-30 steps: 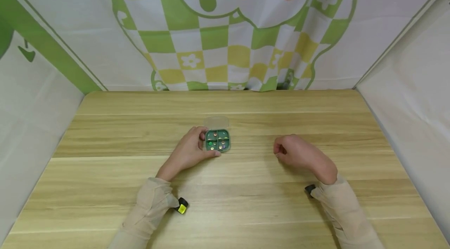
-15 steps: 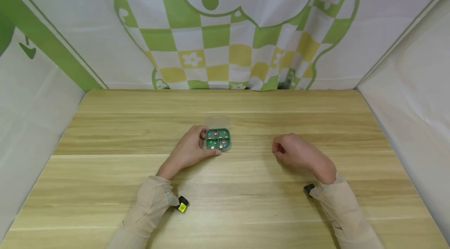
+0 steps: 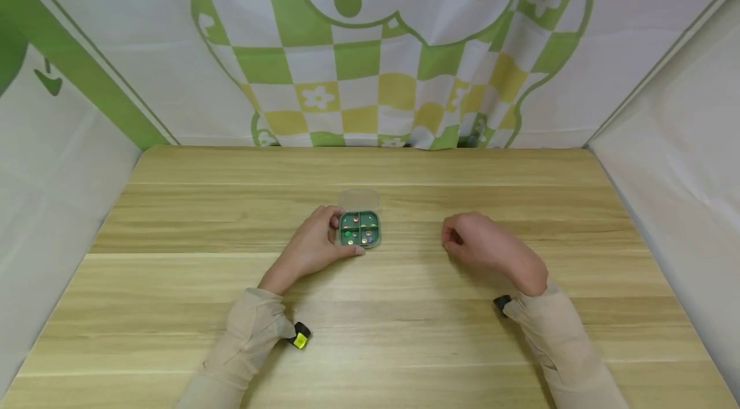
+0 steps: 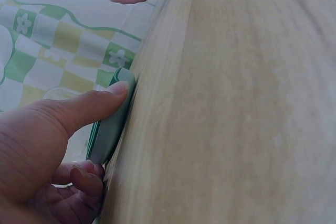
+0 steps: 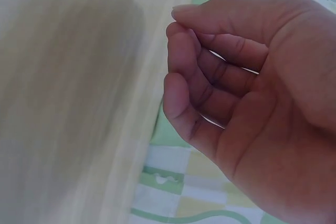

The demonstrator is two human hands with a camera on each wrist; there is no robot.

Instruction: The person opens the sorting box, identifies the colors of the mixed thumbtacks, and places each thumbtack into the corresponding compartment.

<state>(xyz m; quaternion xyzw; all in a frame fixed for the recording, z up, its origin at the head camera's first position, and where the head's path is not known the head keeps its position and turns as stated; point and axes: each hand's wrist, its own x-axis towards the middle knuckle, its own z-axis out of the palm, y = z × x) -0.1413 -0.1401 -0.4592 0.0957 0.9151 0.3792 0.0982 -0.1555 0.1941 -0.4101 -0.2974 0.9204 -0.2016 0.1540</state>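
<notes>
A small green pill box with four compartments lies on the table, its clear lid swung back. Several tiny coloured pieces, perhaps pills, show in its compartments. My left hand grips the box from the left, thumb along the near side and fingers at the far left corner. In the left wrist view the thumb presses the wall of the box. To the right of the box, apart from it, my right hand hovers over the table. Its fingers are curled and the thumb tip meets the forefinger; nothing shows between them.
The wooden table reaches back to a green, white and yellow checked curtain. Pale cloth walls stand at both sides. A dark strap end with a yellow patch sticks out from the left sleeve.
My right hand has shifted slightly left, towards the box, and a little farther from me. The left hand keeps its grip on the pill box, which stays in place.
</notes>
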